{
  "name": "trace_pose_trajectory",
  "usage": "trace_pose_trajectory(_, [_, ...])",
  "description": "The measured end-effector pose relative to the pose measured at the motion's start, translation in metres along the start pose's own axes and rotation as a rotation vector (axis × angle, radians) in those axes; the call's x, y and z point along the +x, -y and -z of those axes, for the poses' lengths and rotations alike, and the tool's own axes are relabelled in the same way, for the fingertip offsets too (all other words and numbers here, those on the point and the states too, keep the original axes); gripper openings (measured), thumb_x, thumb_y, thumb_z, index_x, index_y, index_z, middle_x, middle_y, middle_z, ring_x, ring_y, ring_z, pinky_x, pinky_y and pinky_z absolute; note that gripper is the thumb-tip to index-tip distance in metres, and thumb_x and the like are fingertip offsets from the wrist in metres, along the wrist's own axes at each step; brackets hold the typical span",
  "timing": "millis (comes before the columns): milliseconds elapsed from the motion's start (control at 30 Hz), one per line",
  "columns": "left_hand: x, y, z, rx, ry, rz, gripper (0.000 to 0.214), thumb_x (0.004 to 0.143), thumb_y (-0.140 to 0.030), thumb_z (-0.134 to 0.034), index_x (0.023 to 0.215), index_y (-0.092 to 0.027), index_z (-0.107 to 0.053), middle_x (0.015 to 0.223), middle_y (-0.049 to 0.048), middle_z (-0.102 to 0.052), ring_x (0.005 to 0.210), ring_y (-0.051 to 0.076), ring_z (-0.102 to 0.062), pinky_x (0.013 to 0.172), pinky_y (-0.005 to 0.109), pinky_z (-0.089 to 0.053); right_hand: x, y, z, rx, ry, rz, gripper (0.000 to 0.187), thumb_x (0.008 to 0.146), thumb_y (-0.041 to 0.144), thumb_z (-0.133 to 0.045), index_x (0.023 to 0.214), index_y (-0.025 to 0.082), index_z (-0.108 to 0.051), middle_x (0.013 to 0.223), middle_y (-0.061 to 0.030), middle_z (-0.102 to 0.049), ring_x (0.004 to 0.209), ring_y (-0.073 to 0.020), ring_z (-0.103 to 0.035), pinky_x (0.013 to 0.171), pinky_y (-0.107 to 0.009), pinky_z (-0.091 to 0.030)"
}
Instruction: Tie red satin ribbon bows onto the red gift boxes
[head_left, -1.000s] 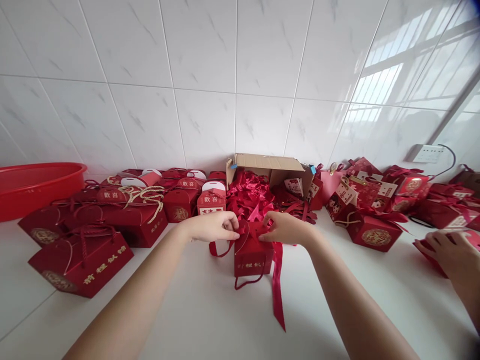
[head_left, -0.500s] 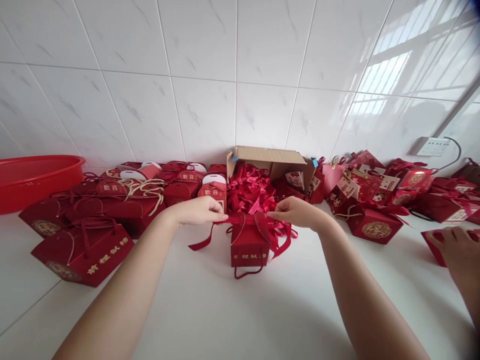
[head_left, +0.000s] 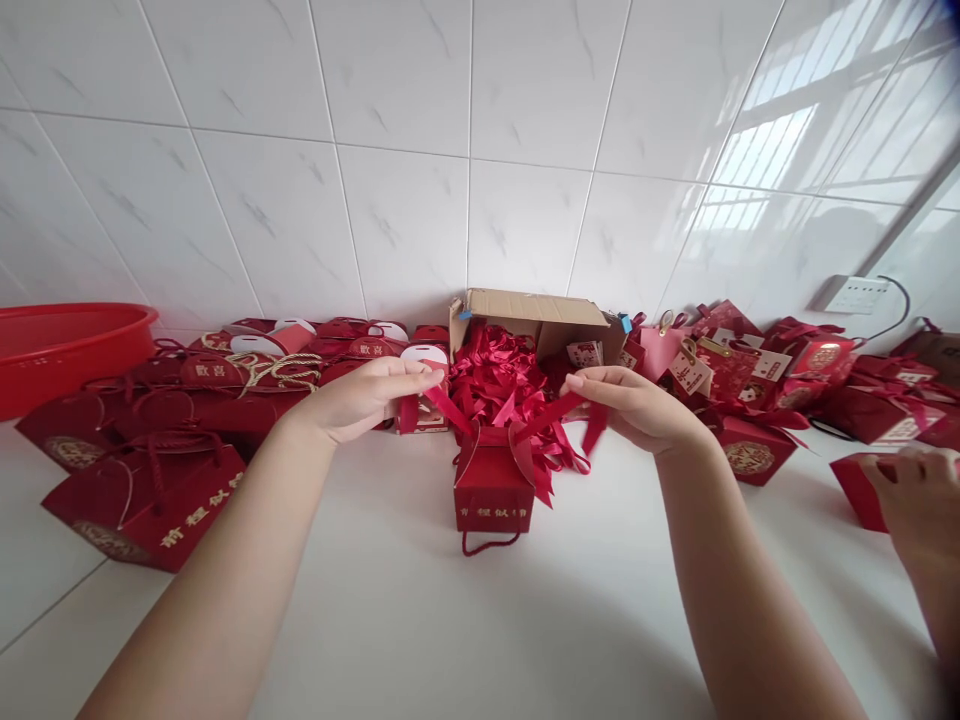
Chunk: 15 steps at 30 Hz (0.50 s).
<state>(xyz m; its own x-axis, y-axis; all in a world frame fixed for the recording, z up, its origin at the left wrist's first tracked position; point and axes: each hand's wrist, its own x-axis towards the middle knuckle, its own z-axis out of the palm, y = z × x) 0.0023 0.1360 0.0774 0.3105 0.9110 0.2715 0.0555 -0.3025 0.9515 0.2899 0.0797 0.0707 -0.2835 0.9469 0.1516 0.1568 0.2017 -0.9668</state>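
A small red gift box [head_left: 493, 494] with gold characters stands on the white counter [head_left: 420, 620] in front of me. A red ribbon [head_left: 541, 414] runs through its top. My left hand [head_left: 360, 398] pinches the ribbon's left end and holds it up and to the left of the box. The ribbon's right end is pinched in my right hand [head_left: 637, 405], up and to the right. Both ends rise taut from the box in a V.
An open cardboard box [head_left: 536, 312] full of red ribbons sits behind. Several red gift boxes [head_left: 154, 500] lie at left, more [head_left: 750, 450] at right. A red basin [head_left: 52, 345] is far left. Another person's hand [head_left: 919, 505] rests on a red box at the right edge.
My hands have moved apart and upward, pulling the two ribbon ends taut above the box. The ribbon that hung down the box's front has been drawn up.
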Motion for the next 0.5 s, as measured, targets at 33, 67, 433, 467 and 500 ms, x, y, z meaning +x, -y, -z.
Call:
trace_pose_trajectory(33, [-0.001, -0.002, -0.002, -0.043, -0.015, -0.010, 0.031, 0.072, -0.050, -0.067, 0.074, -0.019, -0.067, 0.069, 0.0054, -0.070, 0.078, 0.026, -0.067, 0.069, 0.036, -0.051, 0.001, 0.000, -0.002, 0.100, -0.010, 0.016, 0.030, 0.079, 0.048, -0.063, 0.076, 0.019, -0.069, 0.078, -0.0035, -0.068, 0.071, -0.0157, -0.061, 0.068, -0.031, -0.050])
trace_pose_trajectory(67, [-0.003, -0.004, -0.004, -0.088, -0.028, -0.018, 0.032, 0.075, -0.051, -0.065, 0.076, -0.019, -0.067, 0.071, 0.0061, -0.071, 0.082, 0.026, -0.067, 0.071, 0.037, -0.052, 0.002, 0.000, -0.004, 0.190, -0.014, 0.029, 0.028, 0.080, 0.046, -0.062, 0.083, 0.019, -0.071, 0.090, -0.0055, -0.070, 0.080, -0.0184, -0.064, 0.072, -0.032, -0.052])
trace_pose_trajectory(433, [-0.005, -0.025, -0.010, -0.524, 0.110, 0.030, 0.012, 0.078, -0.032, -0.067, 0.076, -0.020, -0.068, 0.090, 0.0031, -0.071, 0.093, 0.023, -0.068, 0.080, 0.037, -0.053, 0.009, 0.006, -0.026, 0.406, -0.280, 0.229, 0.035, 0.085, 0.051, -0.047, 0.098, 0.027, -0.070, 0.128, -0.0020, -0.061, 0.112, -0.0247, -0.060, 0.095, -0.040, -0.049])
trace_pose_trajectory(467, [-0.005, -0.025, -0.011, -0.522, 0.096, 0.003, 0.015, 0.079, -0.034, -0.066, 0.077, -0.020, -0.069, 0.091, 0.0031, -0.071, 0.092, 0.022, -0.068, 0.079, 0.036, -0.054, 0.008, 0.008, -0.028, 0.403, -0.298, 0.256, 0.036, 0.086, 0.051, -0.046, 0.101, 0.028, -0.069, 0.130, -0.0015, -0.059, 0.112, -0.0247, -0.060, 0.095, -0.041, -0.048])
trace_pose_trajectory(500, [-0.006, -0.026, -0.013, -0.515, 0.080, -0.020, 0.019, 0.080, -0.038, -0.065, 0.080, -0.020, -0.070, 0.092, 0.0038, -0.071, 0.092, 0.023, -0.068, 0.079, 0.036, -0.054, 0.007, 0.010, -0.030, 0.388, -0.309, 0.283, 0.037, 0.086, 0.051, -0.045, 0.103, 0.028, -0.069, 0.131, -0.0010, -0.059, 0.112, -0.0248, -0.060, 0.096, -0.041, -0.048])
